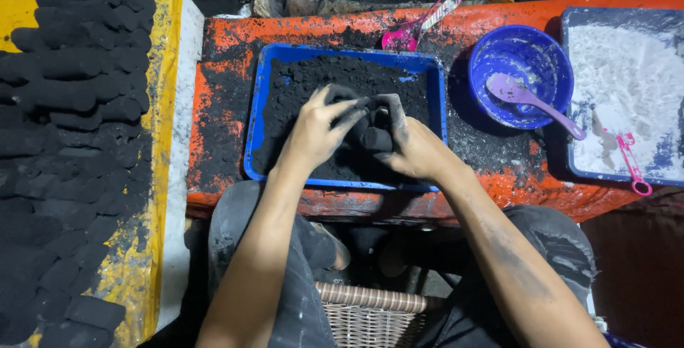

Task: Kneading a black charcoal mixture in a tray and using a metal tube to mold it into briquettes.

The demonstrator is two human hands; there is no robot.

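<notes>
Hands worked together over the blue tray [251, 150], which stood near the middle of the orange bench [226, 63], close to its front edge. The tray was full of black powder [313, 81], loose and dark like charcoal dust. The left hand [317, 126] had its fingers bent and drawn together, the tips pinching at the top of a small black lump [375, 138]. The right hand [413, 150] was cupped around the same lump from the other side, thumb and fingers closed on it, so the lump was pressed between both hands just above the powder, toward the right half of the tray. Probably it was held low over the tray so that what crumbled off fell back into the powder (both hands and forearms were already smeared black).

At the right side of the bench stood a round blue bowl [548, 56] with a purple spoon [524, 97] lying in it, the handle reaching over the rim. Just beside it, at the right end of the bench, a second tray [566, 91] held white powder [627, 70], with a small pink tool [630, 159] on top. Another pink scoop [410, 33] lay at the back edge, behind the blue tray.

To the left of the bench, on a yellow surface [167, 70], many finished black blocks [71, 70] lay in rows, near but apart from the working place. A woven basket [370, 312] showed between the person's knees.
</notes>
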